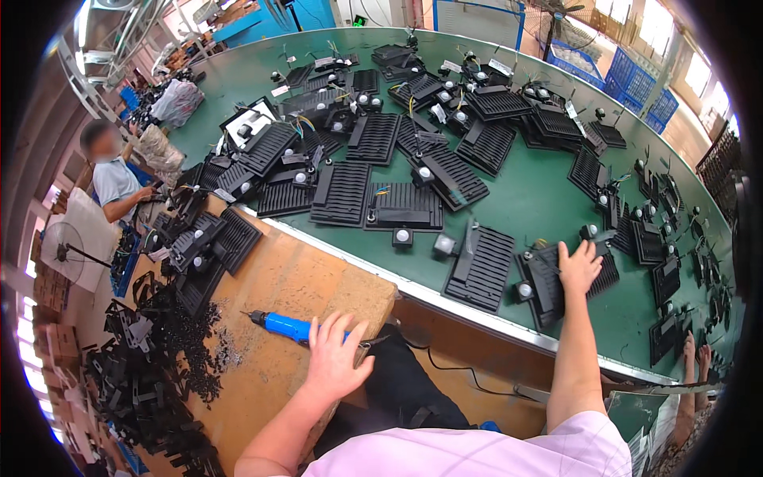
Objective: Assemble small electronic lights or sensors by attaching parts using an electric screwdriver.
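On the brown work board at the left lies a blue electric screwdriver (288, 327), its dark tip pointing left. My left hand (334, 358) rests over its rear end, fingers outstretched and apart. Out on the green table my right hand (580, 270) lies with spread fingers on a black finned floodlight (543, 290), which has a sensor with a white dome (524, 291) at its side. Part of that lamp is hidden beneath the hand. Just left of it sits another finned floodlight (482, 266), apart from both hands.
Many similar floodlights with wires cover the green table (397, 262). Loose black brackets (131, 374) and small black screws (199, 350) are heaped on the board's left. A co-worker (115, 175) stands at far left; another person's hands (696, 354) show at far right.
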`<state>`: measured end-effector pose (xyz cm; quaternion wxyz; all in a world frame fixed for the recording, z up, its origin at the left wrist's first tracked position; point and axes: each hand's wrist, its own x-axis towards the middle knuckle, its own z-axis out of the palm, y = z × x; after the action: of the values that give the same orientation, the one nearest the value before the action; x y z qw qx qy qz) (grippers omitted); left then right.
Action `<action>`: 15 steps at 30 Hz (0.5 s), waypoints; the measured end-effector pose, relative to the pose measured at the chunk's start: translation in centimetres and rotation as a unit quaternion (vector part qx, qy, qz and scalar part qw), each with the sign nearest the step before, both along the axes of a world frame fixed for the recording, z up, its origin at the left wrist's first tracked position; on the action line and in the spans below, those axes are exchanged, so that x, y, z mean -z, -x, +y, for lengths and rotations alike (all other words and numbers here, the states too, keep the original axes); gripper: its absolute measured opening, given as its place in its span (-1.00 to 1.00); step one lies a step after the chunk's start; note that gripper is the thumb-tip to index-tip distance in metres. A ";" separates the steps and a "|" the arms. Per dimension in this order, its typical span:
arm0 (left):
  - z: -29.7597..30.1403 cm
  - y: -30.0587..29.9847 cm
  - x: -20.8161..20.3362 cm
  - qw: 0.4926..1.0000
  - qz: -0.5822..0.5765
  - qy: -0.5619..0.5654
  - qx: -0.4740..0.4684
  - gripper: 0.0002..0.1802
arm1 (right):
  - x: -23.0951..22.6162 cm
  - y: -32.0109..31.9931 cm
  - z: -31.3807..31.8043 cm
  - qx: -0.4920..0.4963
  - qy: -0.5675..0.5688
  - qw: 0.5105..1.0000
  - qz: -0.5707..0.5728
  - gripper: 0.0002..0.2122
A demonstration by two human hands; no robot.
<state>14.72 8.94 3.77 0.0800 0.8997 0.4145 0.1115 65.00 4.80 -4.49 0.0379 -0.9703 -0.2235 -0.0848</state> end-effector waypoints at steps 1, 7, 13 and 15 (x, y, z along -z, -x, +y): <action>0.5 -1.6 -1.3 0.999 -0.036 0.004 0.025 -0.35 | -0.3 0.8 1.2 -0.009 0.001 1.000 0.001 -0.24; 4.6 -15.9 -1.1 0.983 -0.091 -0.017 0.158 -0.12 | -1.5 4.1 6.4 -0.055 -0.039 0.995 0.068 -0.24; 9.4 -21.7 3.5 0.988 0.074 0.004 0.139 -0.07 | -1.1 -1.7 -2.9 -0.197 -0.070 0.977 0.047 -0.34; 9.9 -21.5 3.6 0.984 0.098 0.000 0.148 -0.09 | 1.3 -2.4 -4.7 -0.175 -0.061 0.981 0.058 -0.37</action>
<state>36.26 18.82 0.13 0.0546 0.9578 0.2821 0.0100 67.44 0.05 -5.78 0.1237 -0.9153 -0.3817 -0.0343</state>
